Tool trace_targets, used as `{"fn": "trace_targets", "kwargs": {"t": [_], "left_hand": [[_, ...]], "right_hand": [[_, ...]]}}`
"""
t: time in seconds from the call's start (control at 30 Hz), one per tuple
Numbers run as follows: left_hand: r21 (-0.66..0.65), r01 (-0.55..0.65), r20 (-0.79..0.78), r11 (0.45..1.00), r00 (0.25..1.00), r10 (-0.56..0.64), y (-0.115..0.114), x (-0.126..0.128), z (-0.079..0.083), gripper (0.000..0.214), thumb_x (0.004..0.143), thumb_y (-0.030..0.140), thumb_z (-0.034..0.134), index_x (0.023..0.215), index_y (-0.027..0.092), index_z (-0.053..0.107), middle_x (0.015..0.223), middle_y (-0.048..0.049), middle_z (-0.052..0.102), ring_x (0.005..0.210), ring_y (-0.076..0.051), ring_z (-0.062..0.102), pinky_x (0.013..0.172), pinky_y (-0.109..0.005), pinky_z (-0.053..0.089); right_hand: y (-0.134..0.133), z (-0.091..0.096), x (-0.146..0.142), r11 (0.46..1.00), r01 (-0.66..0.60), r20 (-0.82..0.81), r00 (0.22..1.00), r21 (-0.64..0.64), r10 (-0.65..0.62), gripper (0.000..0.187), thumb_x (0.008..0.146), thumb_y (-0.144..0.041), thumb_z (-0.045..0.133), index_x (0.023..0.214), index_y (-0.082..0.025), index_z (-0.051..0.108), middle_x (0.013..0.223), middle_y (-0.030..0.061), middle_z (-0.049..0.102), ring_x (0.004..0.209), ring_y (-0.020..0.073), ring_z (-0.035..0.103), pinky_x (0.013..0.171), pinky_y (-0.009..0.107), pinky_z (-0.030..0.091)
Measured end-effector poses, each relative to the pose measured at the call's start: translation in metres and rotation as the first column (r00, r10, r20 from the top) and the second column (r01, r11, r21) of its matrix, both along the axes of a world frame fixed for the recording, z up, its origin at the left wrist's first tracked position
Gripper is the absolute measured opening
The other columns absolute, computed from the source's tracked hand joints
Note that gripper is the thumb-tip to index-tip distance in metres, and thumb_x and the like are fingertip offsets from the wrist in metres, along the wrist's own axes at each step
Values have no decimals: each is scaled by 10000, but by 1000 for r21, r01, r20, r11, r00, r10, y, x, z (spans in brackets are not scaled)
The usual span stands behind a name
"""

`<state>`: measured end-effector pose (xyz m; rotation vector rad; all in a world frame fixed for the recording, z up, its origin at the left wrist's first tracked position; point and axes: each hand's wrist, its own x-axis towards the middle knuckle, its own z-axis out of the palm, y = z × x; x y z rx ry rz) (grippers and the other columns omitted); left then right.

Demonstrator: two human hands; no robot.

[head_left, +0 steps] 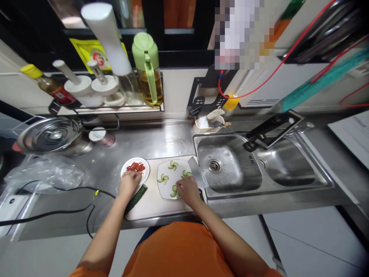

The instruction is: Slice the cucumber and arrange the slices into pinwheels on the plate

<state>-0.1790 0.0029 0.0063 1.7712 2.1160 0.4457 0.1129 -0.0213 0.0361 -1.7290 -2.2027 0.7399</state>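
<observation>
Head view: cucumber piece (138, 197) is lying on the board (157, 207), long axis slanting away rightward, left forearm (113, 215) partly covering it. Right hand (188, 190), fingers pinched narrow, is reaching to the nearest green fan (173, 192), one of four the square plate (173, 179) is carrying. Left hand (130, 182), fingers bunched, is reaching to the round plate (148, 171), which is holding red bits (136, 167). Cannot tell whether either is gripping anything. Knife (197, 171) is lying between square plate and sink (239, 167). Farther, green-lidded bottle (149, 82) is holding yellow liquid.
</observation>
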Motion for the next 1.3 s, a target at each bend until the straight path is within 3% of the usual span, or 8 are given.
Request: {"fn": "trace_targets", "kwargs": {"t": [0.1,0.17,0.27,0.37,0.57,0.8,1.3], "left_hand": [[21,-54,158,998,986,50,-7,8,7,168,741,360,586,738,240,704,839,-12,711,809,-182,622,766,-284,469],[50,-15,252,999,968,2,-11,20,13,163,754,341,583,748,232,705,845,-13,710,791,-169,622,735,-277,475],[128,199,308,972,923,-229,-15,46,22,168,790,308,566,758,218,704,773,-24,688,744,-155,600,708,-275,472],[197,396,257,897,862,-437,-13,71,30,141,804,279,578,786,219,705,766,-34,666,771,-159,575,743,-288,458],[154,636,126,757,747,-653,-3,103,44,163,839,256,543,801,205,693,769,-54,630,803,-180,528,739,-305,436],[153,690,138,708,694,-706,0,116,43,161,842,258,538,816,215,691,775,-57,615,799,-172,513,733,-305,437],[163,657,185,736,712,-677,5,132,34,129,817,235,565,813,219,693,787,-44,632,815,-175,530,755,-302,447]], "right_hand": [[-1,-1,-1,1000,12,-13,1000,-3,-12,149,838,-229,548,818,-202,693,834,34,651,846,169,517,844,295,334],[-2,0,-3,1000,20,-28,999,-9,-20,149,841,-225,547,818,-201,693,821,33,650,847,167,525,846,296,335],[-2,4,-6,1000,15,-49,999,3,-14,139,844,-230,552,845,-207,689,816,29,650,855,169,528,835,296,337],[-1,11,-8,1000,-7,-50,999,30,9,131,847,-246,560,866,-218,686,837,32,648,884,180,513,825,300,338],[-1,21,-2,999,0,-20,1000,52,1,124,844,-272,574,867,-227,688,850,38,640,905,202,470,782,305,337],[-1,24,4,999,-20,57,998,33,18,115,847,-276,569,835,-241,678,868,40,627,937,214,449,754,307,323],[3,19,18,1000,10,24,1000,17,-10,149,857,-266,542,787,-227,668,856,36,638,932,206,465,728,293,321]]}}
